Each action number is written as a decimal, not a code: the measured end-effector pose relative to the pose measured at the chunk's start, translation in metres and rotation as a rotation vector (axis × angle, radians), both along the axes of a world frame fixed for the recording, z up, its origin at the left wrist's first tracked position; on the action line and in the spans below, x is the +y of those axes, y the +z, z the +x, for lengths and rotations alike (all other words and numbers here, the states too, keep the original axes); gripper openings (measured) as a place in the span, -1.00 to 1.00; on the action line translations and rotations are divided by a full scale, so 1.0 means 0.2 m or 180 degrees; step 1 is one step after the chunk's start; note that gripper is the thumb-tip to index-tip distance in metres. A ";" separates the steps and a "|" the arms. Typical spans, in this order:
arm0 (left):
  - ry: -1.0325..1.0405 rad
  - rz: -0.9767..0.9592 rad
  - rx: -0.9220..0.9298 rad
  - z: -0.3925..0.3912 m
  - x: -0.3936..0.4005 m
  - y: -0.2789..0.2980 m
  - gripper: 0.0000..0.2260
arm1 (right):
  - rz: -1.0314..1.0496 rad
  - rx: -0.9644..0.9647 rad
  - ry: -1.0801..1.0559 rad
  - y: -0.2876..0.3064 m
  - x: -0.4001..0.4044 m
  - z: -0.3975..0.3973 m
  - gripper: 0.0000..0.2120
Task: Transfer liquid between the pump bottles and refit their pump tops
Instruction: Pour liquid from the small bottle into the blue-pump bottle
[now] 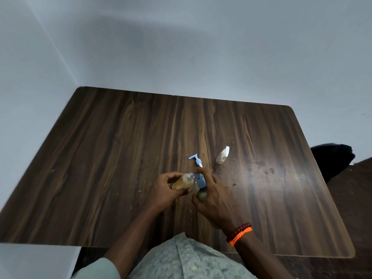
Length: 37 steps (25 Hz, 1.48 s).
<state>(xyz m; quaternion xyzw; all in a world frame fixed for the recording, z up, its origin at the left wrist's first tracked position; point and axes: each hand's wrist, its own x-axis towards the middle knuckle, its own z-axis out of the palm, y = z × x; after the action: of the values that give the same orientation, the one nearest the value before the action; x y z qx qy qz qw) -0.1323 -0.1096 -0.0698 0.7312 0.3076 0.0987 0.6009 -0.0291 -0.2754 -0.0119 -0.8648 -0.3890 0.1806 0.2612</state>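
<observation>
My left hand (163, 190) grips a clear bottle of amber liquid (182, 183), tilted on its side with its open neck pointing right. My right hand (213, 195) holds a second, darker bottle (202, 195) that carries a blue pump top (201, 181); its nozzle meets the open neck of the amber bottle. A loose blue pump top (196, 160) lies on the table just beyond my hands. Farther right a small clear bottle with a white cap (223, 155) lies on its side.
The dark wooden table (112, 158) stands in a corner against grey walls. Drips and crumbs (261, 170) mark the surface right of my hands. A dark object (332, 160) sits beyond the right edge of the table.
</observation>
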 end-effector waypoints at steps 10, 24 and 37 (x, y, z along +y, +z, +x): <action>-0.0054 0.0048 0.0006 0.01 0.01 0.00 -0.59 | -0.0091 -0.0092 0.0141 0.01 0.00 0.01 -0.46; -0.0023 0.0055 -0.0071 0.02 0.01 0.00 -0.58 | -0.0072 -0.0008 0.0035 0.04 -0.01 0.02 -0.30; 0.0034 -0.0002 -0.0039 0.01 0.02 0.01 -0.57 | -0.0080 -0.0110 -0.0008 0.03 -0.01 0.01 -0.29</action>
<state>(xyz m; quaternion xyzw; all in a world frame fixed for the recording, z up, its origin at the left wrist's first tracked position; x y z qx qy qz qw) -0.1295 -0.1064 -0.0675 0.7287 0.3079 0.1063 0.6024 -0.0272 -0.2768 -0.0060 -0.8715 -0.3901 0.1701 0.2438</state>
